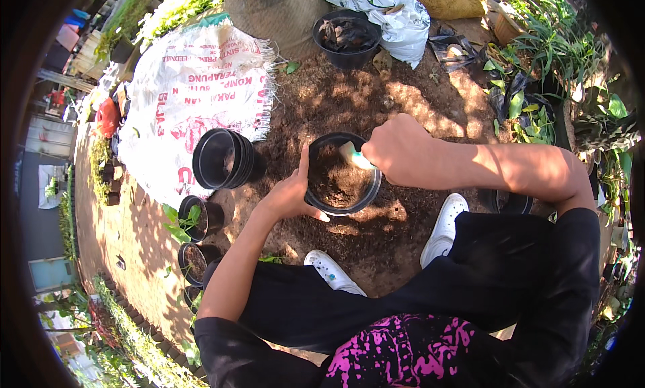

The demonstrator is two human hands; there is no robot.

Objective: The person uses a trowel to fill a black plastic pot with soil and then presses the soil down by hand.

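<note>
A round black plant pot (365, 201) stands on the ground between my feet, partly filled with brown soil (338, 186). My left hand (290, 192) steadies it from the left, thumb and fingers spread along its outer side and rim. Over the far right rim, my right hand (398, 149) is closed in a fist around a small trowel (359, 158). Its pale, green-tinted part points down into the pot. My fist hides the handle, and the tip by the soil is hard to make out.
Stacked black pots (218, 159) stand left, by a white woven sack (195, 92) spread on the ground. Small potted plants (199, 217) sit nearer. A black pot of dark dry matter (346, 40) and a white plastic bag (403, 28) lie beyond. Greenery (557, 45) lines the right.
</note>
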